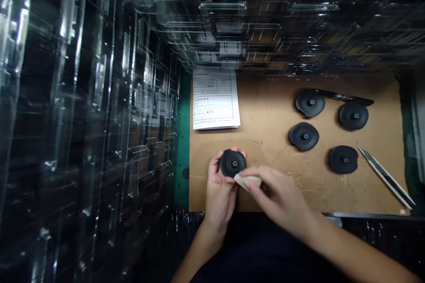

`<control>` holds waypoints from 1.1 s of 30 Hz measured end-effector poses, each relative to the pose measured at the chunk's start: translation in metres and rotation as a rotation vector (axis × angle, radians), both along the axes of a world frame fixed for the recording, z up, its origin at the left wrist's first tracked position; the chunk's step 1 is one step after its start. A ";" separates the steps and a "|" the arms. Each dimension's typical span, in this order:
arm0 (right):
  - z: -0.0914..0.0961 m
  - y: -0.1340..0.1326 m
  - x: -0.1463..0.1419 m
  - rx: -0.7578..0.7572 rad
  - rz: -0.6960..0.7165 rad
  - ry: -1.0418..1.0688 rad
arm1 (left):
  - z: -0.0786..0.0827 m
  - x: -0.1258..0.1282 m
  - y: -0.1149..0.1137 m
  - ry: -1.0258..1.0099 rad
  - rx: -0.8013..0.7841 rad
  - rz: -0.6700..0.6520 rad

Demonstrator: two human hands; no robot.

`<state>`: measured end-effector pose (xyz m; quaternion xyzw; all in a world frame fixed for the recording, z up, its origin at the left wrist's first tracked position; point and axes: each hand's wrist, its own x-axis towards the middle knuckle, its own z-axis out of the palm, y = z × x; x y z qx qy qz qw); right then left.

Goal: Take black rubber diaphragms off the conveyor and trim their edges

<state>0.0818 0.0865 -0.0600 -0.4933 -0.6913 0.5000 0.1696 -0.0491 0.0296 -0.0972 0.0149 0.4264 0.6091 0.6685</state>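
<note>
Matte black round disc (226, 164) with central hub (234, 164)

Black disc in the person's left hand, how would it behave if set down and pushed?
The black disc looks like moulded plastic or rubber, so probably stiff, not floppy. The matching discs lie flat on the brown board, so pushed on its face it would likely slide, not roll.

Matt black plastic discs (304, 136), pale foam pad (247, 181). Rough brown cardboard (275, 115), smooth white paper (215, 99). Glossy clear plastic trays (99, 97).
</note>
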 end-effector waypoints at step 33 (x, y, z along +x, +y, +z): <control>0.000 0.021 -0.028 0.202 0.189 -0.098 | -0.004 0.000 -0.002 0.073 -0.018 0.038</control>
